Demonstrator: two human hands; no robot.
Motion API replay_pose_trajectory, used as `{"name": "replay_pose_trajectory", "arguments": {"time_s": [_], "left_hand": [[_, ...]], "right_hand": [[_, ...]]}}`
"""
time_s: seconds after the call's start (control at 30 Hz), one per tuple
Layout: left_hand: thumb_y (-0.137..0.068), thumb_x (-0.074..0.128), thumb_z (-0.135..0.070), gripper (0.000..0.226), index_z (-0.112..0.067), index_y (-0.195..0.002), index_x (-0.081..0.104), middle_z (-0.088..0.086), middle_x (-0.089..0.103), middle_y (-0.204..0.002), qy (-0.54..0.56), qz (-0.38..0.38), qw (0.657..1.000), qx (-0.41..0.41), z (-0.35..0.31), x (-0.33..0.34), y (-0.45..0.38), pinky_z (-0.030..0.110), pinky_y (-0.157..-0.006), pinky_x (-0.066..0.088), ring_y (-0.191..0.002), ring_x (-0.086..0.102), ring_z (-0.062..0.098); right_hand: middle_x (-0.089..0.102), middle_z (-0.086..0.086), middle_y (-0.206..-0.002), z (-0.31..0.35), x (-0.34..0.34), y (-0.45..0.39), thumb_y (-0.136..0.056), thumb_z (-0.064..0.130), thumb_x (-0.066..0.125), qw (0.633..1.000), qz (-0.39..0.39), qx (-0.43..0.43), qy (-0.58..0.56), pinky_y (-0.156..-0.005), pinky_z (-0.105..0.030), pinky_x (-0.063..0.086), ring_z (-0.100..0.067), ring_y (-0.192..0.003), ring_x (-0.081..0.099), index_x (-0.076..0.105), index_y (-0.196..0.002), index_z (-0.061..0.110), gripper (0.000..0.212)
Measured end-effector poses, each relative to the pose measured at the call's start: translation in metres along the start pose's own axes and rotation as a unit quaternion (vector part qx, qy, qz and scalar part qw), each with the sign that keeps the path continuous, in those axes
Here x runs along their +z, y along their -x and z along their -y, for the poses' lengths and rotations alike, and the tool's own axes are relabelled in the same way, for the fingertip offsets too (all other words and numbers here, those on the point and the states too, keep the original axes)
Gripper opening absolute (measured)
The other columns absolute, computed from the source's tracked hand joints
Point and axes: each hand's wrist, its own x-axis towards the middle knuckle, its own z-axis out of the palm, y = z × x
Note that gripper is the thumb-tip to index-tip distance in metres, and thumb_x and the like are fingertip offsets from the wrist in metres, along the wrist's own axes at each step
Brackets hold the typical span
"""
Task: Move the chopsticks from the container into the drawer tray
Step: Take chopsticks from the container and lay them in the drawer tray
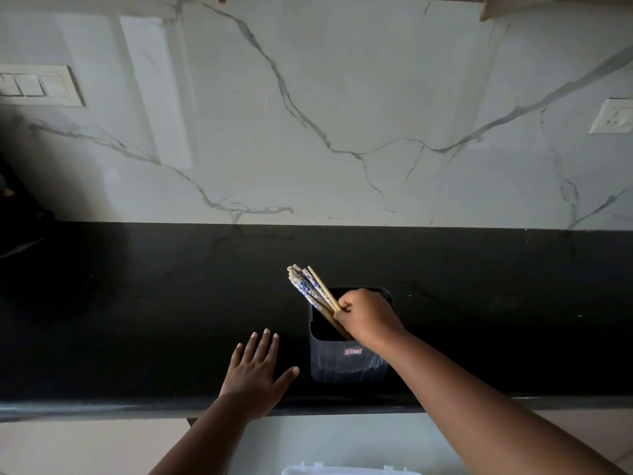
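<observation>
Right hand clamped round the bundle of blue-patterned and plain wooden chopsticks, lower ends down in the dark square plastic container, tops slanting up-left away from the grip, so probably a pull along that slant; left hand flat, empty on the black surface

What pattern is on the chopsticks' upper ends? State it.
The chopsticks show a blue-and-white print on most upper ends, one plain tan; held by the right hand. Head view.
</observation>
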Motion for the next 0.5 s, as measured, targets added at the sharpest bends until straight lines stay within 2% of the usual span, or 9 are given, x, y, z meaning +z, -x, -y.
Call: {"name": "replay_pose_trajectory", "arguments": {"time_s": [0.07, 0.17, 0.23, 0.27, 0.33, 0.37, 0.43, 0.47, 0.5], "left_hand": [[-0.058, -0.018, -0.083, 0.114, -0.021, -0.153, -0.009, -0.001, -0.016, -0.161, 0.003, -0.001, 1.0, 0.0, 0.0, 0.0, 0.0, 0.039, -0.117, -0.011, -0.146, -0.02, 0.017], [-0.058, -0.017, -0.083, 0.114, -0.021, -0.152, -0.01, -0.001, -0.018, -0.159, 0.006, -0.004, 1.0, 0.003, -0.001, -0.002, 0.001, 0.038, -0.117, -0.012, -0.144, -0.022, 0.016], [-0.054, -0.019, -0.084, 0.118, -0.02, -0.152, -0.011, -0.003, -0.022, -0.157, 0.004, 0.012, 1.0, 0.001, -0.003, -0.003, 0.0, 0.038, -0.117, -0.012, -0.145, -0.022, 0.016], [-0.051, -0.02, -0.085, 0.12, -0.019, -0.151, -0.012, -0.005, -0.024, -0.153, 0.009, 0.014, 1.0, -0.005, -0.004, -0.007, 0.0, 0.038, -0.117, -0.011, -0.146, -0.021, 0.016], [-0.049, -0.02, -0.084, 0.122, -0.016, -0.149, -0.011, -0.007, -0.025, -0.147, 0.005, 0.012, 1.0, -0.016, -0.006, -0.008, 0.001, 0.04, -0.118, -0.005, -0.148, -0.013, 0.016], [-0.054, -0.018, -0.084, 0.119, -0.015, -0.15, -0.002, -0.005, -0.017, -0.149, 0.009, -0.01, 1.0, -0.019, -0.006, -0.006, 0.001, 0.043, -0.119, 0.007, -0.149, 0.002, 0.016], [-0.077, 0.0, -0.084, 0.105, -0.013, -0.141, 0.044, 0.002, 0.015, -0.157, -0.012, -0.05, 0.999, 0.002, -0.001, -0.001, -0.002, 0.047, -0.099, 0.045, -0.129, 0.052, 0.019], [-0.079, 0.02, -0.082, 0.091, -0.013, -0.125, 0.054, 0.003, 0.021, -0.159, -0.017, -0.068, 0.997, 0.031, 0.003, 0.001, -0.002, 0.048, -0.094, 0.048, -0.121, 0.058, 0.023], [-0.068, 0.038, -0.079, 0.084, -0.015, -0.12, 0.052, 0.001, 0.014, -0.162, -0.029, -0.096, 0.993, 0.064, 0.008, 0.004, -0.009, 0.048, -0.104, 0.037, -0.132, 0.047, 0.024]], "right_hand": [[0.071, 0.001, -0.069, -0.002, -0.008, 0.0, -0.084, 0.023, 0.067, 0.999, -0.021, 0.005, -0.034, -0.061, -0.031, 0.052, -0.015, -0.065, 0.066, 0.068, -0.075, 0.012, 0.014], [0.059, 0.006, -0.051, 0.001, -0.035, -0.002, -0.082, 0.02, 0.072, 0.991, -0.043, 0.001, -0.124, -0.053, -0.024, 0.046, -0.005, -0.047, 0.051, 0.063, -0.062, 0.014, 0.023], [0.07, -0.005, -0.069, 0.009, -0.063, -0.001, -0.082, 0.018, 0.074, 0.969, -0.057, 0.005, -0.239, -0.062, -0.029, 0.056, -0.011, -0.06, 0.062, 0.071, -0.081, 0.01, 0.008], [0.073, -0.01, -0.081, 0.014, -0.078, 0.002, -0.083, 0.016, 0.074, 0.953, -0.062, 0.01, -0.296, -0.065, -0.03, 0.058, -0.015, -0.068, 0.067, 0.072, -0.092, 0.008, 0.012], [0.075, -0.013, -0.09, 0.02, -0.109, 0.008, -0.085, 0.013, 0.072, 0.921, -0.055, 0.009, -0.387, -0.068, -0.029, 0.06, -0.02, -0.078, 0.072, 0.072, -0.097, 0.008, 0.013], [0.075, -0.013, -0.09, 0.024, -0.123, 0.013, -0.086, 0.011, 0.071, 0.906, -0.046, 0.004, -0.422, -0.069, -0.029, 0.06, -0.022, -0.08, 0.073, 0.072, -0.096, 0.007, 0.011], [0.075, -0.014, -0.089, 0.028, -0.145, 0.022, -0.086, 0.009, 0.069, 0.875, -0.025, -0.008, -0.484, -0.069, -0.031, 0.06, -0.024, -0.081, 0.074, 0.072, -0.098, 0.003, 0.013], [0.075, -0.015, -0.089, 0.029, -0.153, 0.024, -0.086, 0.008, 0.069, 0.862, -0.015, -0.013, -0.506, -0.069, -0.033, 0.06, -0.026, -0.081, 0.073, 0.071, -0.1, 0.0, 0.016], [0.075, -0.016, -0.09, 0.031, -0.159, 0.027, -0.085, 0.007, 0.069, 0.852, -0.004, -0.015, -0.523, -0.07, -0.035, 0.06, -0.027, -0.082, 0.073, 0.07, -0.102, -0.001, 0.019]]}}
